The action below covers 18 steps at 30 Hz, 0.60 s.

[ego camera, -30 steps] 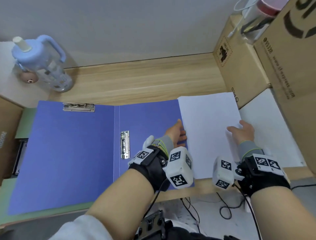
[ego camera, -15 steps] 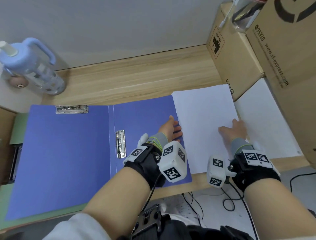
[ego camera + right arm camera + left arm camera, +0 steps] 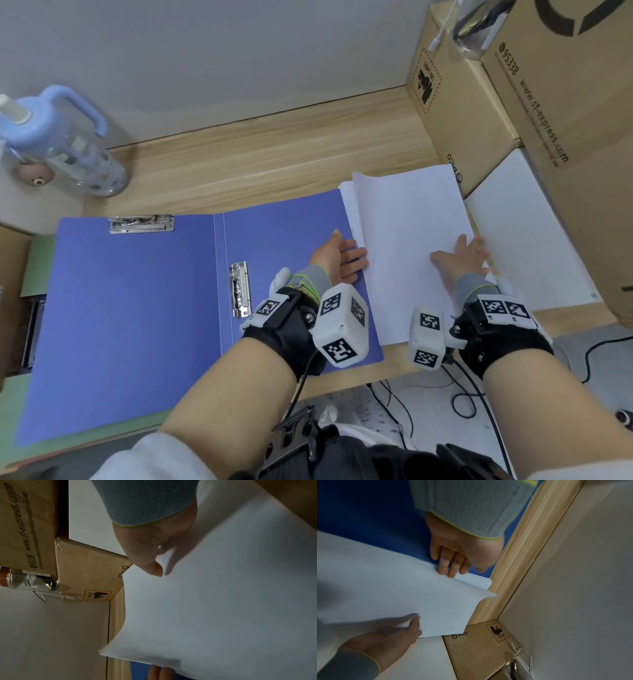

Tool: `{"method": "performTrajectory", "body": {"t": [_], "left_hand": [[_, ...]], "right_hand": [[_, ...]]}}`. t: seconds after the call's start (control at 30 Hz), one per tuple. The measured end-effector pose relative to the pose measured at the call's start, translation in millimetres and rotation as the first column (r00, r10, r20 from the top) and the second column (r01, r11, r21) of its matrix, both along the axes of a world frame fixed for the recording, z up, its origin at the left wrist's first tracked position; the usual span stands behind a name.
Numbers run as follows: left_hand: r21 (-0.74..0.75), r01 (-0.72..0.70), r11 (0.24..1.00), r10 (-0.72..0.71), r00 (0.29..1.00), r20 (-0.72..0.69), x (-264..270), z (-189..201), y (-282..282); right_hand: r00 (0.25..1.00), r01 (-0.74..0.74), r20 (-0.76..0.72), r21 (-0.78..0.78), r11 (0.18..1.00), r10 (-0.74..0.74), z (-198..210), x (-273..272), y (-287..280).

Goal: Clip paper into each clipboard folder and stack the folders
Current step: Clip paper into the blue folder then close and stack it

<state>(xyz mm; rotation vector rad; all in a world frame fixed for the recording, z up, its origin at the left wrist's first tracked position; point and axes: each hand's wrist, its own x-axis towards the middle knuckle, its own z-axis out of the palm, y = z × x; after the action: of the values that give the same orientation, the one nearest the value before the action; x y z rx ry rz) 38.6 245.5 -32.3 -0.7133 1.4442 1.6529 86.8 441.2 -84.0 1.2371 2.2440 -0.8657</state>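
An open blue clipboard folder (image 3: 137, 308) lies flat on the desk, with one metal clip (image 3: 140, 224) at its top left and another (image 3: 239, 289) beside the spine. A stack of white paper (image 3: 411, 240) overlaps its right edge. The top sheets (image 3: 402, 595) are lifted off the stack along their left edge. My left hand (image 3: 342, 257) lies on the blue cover, and its straight fingertips (image 3: 448, 572) reach under that lifted edge. My right hand (image 3: 462, 253) pinches the sheets' right edge, thumb (image 3: 415, 622) on top and fingers underneath.
A green folder (image 3: 37, 267) shows beneath the blue one. Cardboard boxes (image 3: 462, 113) stand along the right, with a white panel (image 3: 520, 240) beside the paper. A blue-handled water bottle (image 3: 68, 150) stands at the back left. Cables (image 3: 462, 394) hang below the desk's front edge.
The top sheets have risen off the stack at their left edge, and my left fingertips have slid beneath them. My right hand has stayed at the right edge.
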Motion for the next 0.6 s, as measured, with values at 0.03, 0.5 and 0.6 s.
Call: {"method": "performTrajectory", "body": {"t": [0.03,0.5,0.6], "left_hand": [[-0.001,0.018,1.000,-0.018,1.000,0.000,0.2,0.5,-0.2],[-0.122,0.347,0.930,-0.361,0.926,-0.111,18.7,-6.5,24.3],[-0.148,0.328,0.933,-0.352,0.919,-0.178,14.1,-3.7,17.3]], "right_hand": [[1.000,0.000,-0.001,0.001,1.000,0.000,0.3,0.0,-0.6],[0.988,0.097,-0.117,-0.062,0.993,-0.104,3.8,4.8,-1.0],[0.962,0.167,-0.209,-0.048,0.985,-0.174,8.7,3.3,-1.9]]}}
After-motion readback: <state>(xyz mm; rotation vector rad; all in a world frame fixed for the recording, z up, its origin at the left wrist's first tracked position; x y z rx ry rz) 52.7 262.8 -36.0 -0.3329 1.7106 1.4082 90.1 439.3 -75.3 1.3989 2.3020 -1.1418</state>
